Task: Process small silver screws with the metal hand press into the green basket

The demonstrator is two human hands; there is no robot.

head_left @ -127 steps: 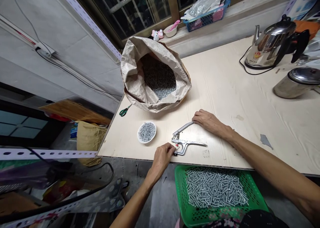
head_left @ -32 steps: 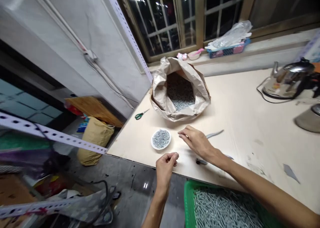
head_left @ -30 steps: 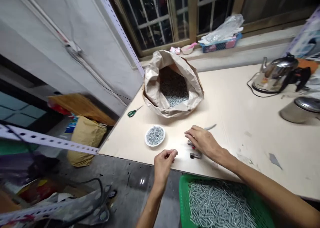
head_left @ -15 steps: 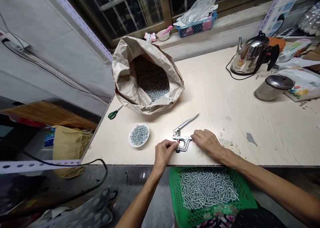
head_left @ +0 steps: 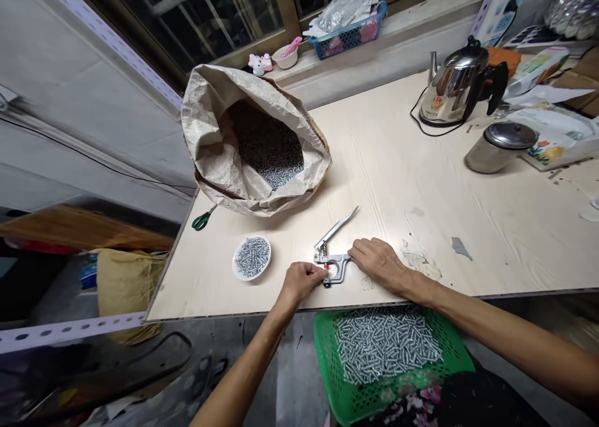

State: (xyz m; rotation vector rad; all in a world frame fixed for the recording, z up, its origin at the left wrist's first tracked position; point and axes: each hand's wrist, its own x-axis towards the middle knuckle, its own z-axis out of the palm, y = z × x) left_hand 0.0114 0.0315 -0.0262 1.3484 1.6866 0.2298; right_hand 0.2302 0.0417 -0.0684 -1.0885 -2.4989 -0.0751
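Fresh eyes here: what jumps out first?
A large, gaping paper sack with small metal pieces inside, on the table near the window. Next, the green basket holding metal parts below the table's near edge. Then the silver plier-like tool, between left hand and right hand.

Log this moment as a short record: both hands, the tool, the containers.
Left hand: pinched together at the hand pliers; anything held is hidden
Right hand: on the lower handle
Upper handle: raised, untouched
White bowl: small metal pieces, left of the hand pliers
Paper sack: open, metal pieces inside
Green basket: metal pieces, below the table
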